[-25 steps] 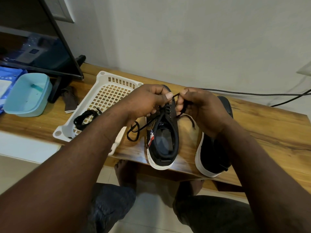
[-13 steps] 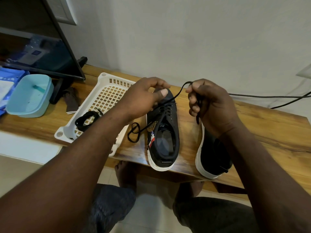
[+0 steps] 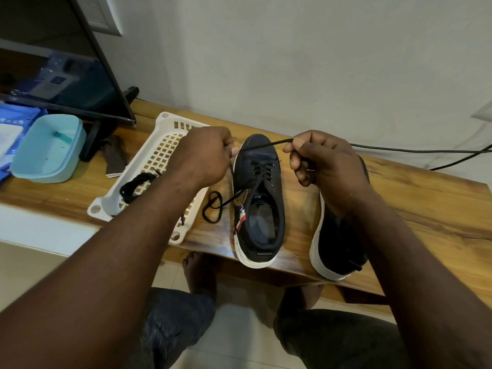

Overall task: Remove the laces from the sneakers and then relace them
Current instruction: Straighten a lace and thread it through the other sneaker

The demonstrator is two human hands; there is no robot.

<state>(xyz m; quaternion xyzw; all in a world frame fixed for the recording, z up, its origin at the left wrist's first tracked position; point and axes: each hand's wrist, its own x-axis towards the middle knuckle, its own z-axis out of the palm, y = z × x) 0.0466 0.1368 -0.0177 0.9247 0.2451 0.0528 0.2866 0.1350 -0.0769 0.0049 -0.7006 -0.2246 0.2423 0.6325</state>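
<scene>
Two black sneakers with white soles stand on the wooden table [image 3: 415, 209], toes away from me. The left sneaker [image 3: 259, 206] is partly laced with a black lace [image 3: 262, 145]. My left hand [image 3: 205, 158] pinches one stretch of that lace above the shoe's toe, and my right hand [image 3: 323, 163] pinches the other end, so the lace runs taut between them. A slack loop of the lace [image 3: 213, 210] lies on the table left of the shoe. The right sneaker [image 3: 338, 243] is mostly hidden under my right forearm. A second black lace [image 3: 135, 186] lies coiled in the white basket [image 3: 157, 155].
A pale blue plastic tub [image 3: 49, 147] sits at the far left beside a screen on a stand [image 3: 66, 75]. A brown cloth [image 3: 113, 158] lies by the basket. A black cable [image 3: 426, 151] runs along the wall at the right. My knees and a bare foot show below the table edge.
My hands have drawn apart over the left sneaker's toe, the right one pulling the lace end out to the right until the lace is taut. The camera has drifted slightly.
</scene>
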